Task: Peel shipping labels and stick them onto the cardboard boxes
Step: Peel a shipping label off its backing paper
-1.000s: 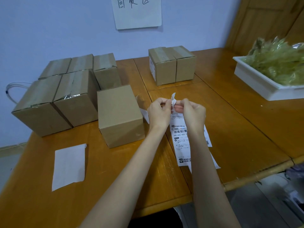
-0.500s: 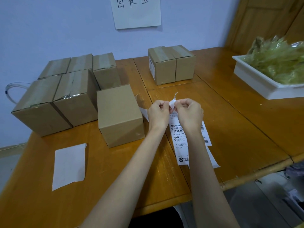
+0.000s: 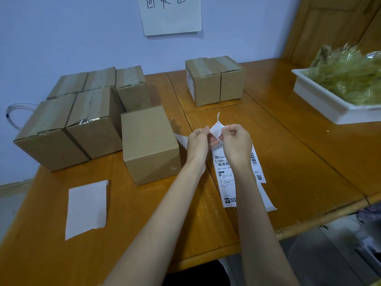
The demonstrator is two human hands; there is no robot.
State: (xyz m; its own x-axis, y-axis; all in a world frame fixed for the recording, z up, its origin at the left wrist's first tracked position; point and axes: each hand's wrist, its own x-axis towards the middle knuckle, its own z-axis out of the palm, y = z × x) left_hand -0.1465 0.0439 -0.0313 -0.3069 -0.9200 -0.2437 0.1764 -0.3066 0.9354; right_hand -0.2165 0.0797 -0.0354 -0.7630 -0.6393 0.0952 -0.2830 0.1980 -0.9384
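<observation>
Pinching the top corner of a label [image 3: 225,172] with both hands, left hand [image 3: 199,144] and right hand [image 3: 237,144] curled tight on the white paper, the peeled corner [image 3: 216,127] curling up between the fingertips. Hanging down over the table [image 3: 288,153], the label's lower end lying just short of the near edge, with more labels [image 3: 257,168] partly showing beneath and to its right. Standing just left of the left hand, a plain box [image 3: 149,145], nearly touching the wrist. Leaving bare wood to the right of the hands, out to a white tray [image 3: 321,104] of yellowish plastic wrappers, cut off by the frame's edge. Crowding the far left, a cluster of taped boxes [image 3: 82,112], touching one another. Sitting behind the hands, well apart, a pair of boxes [image 3: 214,80], the left one already bearing a label on its side. Lying near the front left, a blank white sheet [image 3: 86,209]. Blocking much of the label's print, the right forearm; small text too blurred to read.
</observation>
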